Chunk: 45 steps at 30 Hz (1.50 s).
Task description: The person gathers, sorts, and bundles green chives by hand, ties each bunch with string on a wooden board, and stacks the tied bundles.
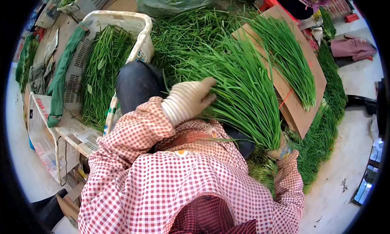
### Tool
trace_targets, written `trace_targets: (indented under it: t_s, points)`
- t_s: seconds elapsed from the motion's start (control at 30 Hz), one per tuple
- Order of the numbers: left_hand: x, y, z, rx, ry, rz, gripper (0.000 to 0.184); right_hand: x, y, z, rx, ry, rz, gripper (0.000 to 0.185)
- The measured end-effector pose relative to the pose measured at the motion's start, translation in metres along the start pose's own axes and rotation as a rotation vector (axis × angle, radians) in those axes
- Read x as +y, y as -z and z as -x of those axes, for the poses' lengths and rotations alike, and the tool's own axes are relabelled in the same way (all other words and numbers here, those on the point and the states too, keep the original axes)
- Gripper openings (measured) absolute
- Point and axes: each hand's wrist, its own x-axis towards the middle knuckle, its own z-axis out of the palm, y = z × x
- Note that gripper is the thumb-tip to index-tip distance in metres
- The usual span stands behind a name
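My right hand [280, 151], in a glove, grips a large bunch of garlic chives [243, 95] around its stem end. The long green leaves fan out up and to the left, across my lap. My left hand [190, 96], in a pale glove with a striped cuff, is at the left edge of the leaves. Its fingers are apart, with nothing plainly held between them. Beyond the bunch, a second bunch of chives [290, 59] lies on a sheet of brown cardboard [310, 116].
At my left stands a white plastic crate [118, 15] with loose green leaves inside and a green cloth roll [67, 75] over its side. A heap of loose chives [191, 34] spreads ahead. A filled clear plastic bag [174, 0] sits at the back.
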Motion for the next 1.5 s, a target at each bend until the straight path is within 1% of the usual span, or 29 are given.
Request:
trace_targets:
  t_s: [0.03, 0.17, 0.23, 0.27, 0.3, 0.33, 0.37, 0.4, 0.43, 0.5, 0.57, 0.63, 0.67, 0.73, 0.77, 0.8, 0.83, 0.87, 0.9, 0.97, 1.0, 1.07, 1.13, 1.17, 1.23, 1.37, 1.43, 1.47, 1.5]
  points:
    - [0.005, -0.003, -0.005, -0.046, -0.008, -0.064, 0.036, 0.010, -0.001, 0.002, 0.009, 0.023, -0.020, 0.109]
    - [0.005, -0.017, -0.021, -0.171, -0.076, -0.162, 0.030, -0.002, 0.004, -0.002, -0.071, 0.038, 0.311, 0.101]
    - [0.005, -0.016, -0.024, -0.177, -0.116, -0.187, 0.026, -0.036, 0.005, -0.012, -0.058, 0.127, 0.645, 0.090]
    - [0.004, -0.013, -0.023, -0.179, -0.173, -0.202, 0.024, -0.044, 0.004, -0.016, -0.061, 0.089, 0.506, 0.076]
    - [0.004, -0.008, -0.022, -0.181, -0.229, -0.216, 0.023, -0.048, -0.001, -0.014, -0.058, 0.084, 0.504, 0.076]
    - [0.004, -0.001, -0.021, -0.164, -0.227, -0.167, 0.020, -0.050, -0.005, -0.013, 0.018, 0.013, 0.072, 0.070]
    - [-0.008, -0.006, -0.022, -0.104, -0.224, -0.161, 0.017, -0.054, -0.010, -0.013, 0.092, -0.056, -0.360, 0.063]
    - [-0.058, -0.018, -0.030, 0.289, -0.139, 0.010, 0.015, -0.063, -0.003, -0.020, 0.025, 0.018, -0.010, 0.060]
    - [-0.066, 0.002, -0.032, 0.398, 0.103, 0.145, 0.016, -0.073, 0.003, -0.027, -0.011, 0.111, 0.336, 0.056]
    - [-0.092, 0.043, -0.031, 0.366, 0.173, 0.006, 0.022, -0.078, 0.001, -0.027, -0.022, -0.215, -0.316, 0.055]
    - [-0.095, 0.074, -0.022, 0.477, 0.008, -0.175, 0.059, -0.096, 0.004, -0.024, -0.132, -0.410, -0.818, 0.057]
    - [-0.077, 0.095, -0.014, 0.468, 0.239, 0.351, 0.065, -0.106, 0.016, -0.026, -0.353, -0.453, -1.195, 0.064]
    - [-0.081, 0.098, -0.009, 0.589, 0.187, 0.475, 0.059, -0.115, 0.020, -0.031, -0.365, -0.446, -1.165, 0.064]
    - [-0.098, 0.099, 0.007, 0.716, 0.183, 0.505, 0.052, -0.141, 0.018, -0.052, -0.197, -0.492, -1.522, 0.071]
    - [-0.105, 0.097, 0.014, 0.812, 0.185, 0.529, 0.046, -0.151, 0.018, -0.069, -0.216, -0.476, -1.489, 0.071]
    - [-0.103, 0.095, 0.021, 0.873, 0.169, 0.746, 0.036, -0.161, 0.018, -0.087, -0.208, -0.412, -1.533, 0.073]
    - [-0.097, 0.095, 0.034, 0.886, 0.259, 0.765, 0.031, -0.168, 0.021, -0.103, -0.203, -0.346, -1.583, 0.076]
    - [-0.100, 0.091, 0.044, 0.938, 0.264, 0.751, 0.031, -0.149, 0.022, -0.120, -0.372, -0.297, -1.676, 0.075]
    - [-0.103, 0.087, 0.053, 0.984, 0.271, 0.736, 0.030, -0.160, 0.022, -0.134, -0.389, -0.284, -1.658, 0.075]
    - [-0.089, 0.079, 0.069, 0.971, 0.278, 0.762, 0.027, -0.187, 0.019, -0.160, -0.301, -0.183, -1.714, 0.070]
    - [-0.080, 0.078, 0.076, 0.839, 0.313, 0.752, 0.023, -0.202, 0.019, -0.170, -0.296, -0.146, -1.688, 0.072]
    - [-0.052, 0.073, 0.080, 0.685, 0.214, 0.649, 0.010, -0.197, 0.020, -0.184, -0.330, -0.164, -1.666, 0.072]
    - [-0.034, 0.061, 0.071, 0.568, 0.128, 0.750, 0.013, -0.198, 0.018, -0.191, -0.355, -0.188, -1.648, 0.073]
    - [-0.025, 0.063, 0.063, 0.555, 0.051, 0.716, 0.013, -0.200, 0.017, -0.191, -0.376, -0.207, -1.652, 0.072]
    - [-0.016, 0.068, 0.036, 0.768, -0.149, 0.578, 0.018, -0.200, 0.013, -0.187, -0.396, -0.233, -1.653, 0.070]
    - [-0.010, 0.088, -0.005, 0.758, -0.148, 0.481, 0.027, -0.193, -0.003, -0.169, -0.370, -0.260, -1.659, 0.069]
    - [-0.013, 0.088, -0.019, 0.426, 0.204, 0.781, 0.031, -0.199, -0.011, -0.158, -0.215, -0.306, -1.694, 0.076]
    - [-0.013, 0.085, -0.022, 0.388, 0.252, 0.963, 0.033, -0.195, -0.015, -0.158, -0.266, -0.326, -1.732, 0.078]
    - [-0.011, 0.083, -0.023, 0.383, 0.255, 0.960, 0.033, -0.192, -0.017, -0.157, -0.265, -0.327, -1.738, 0.078]
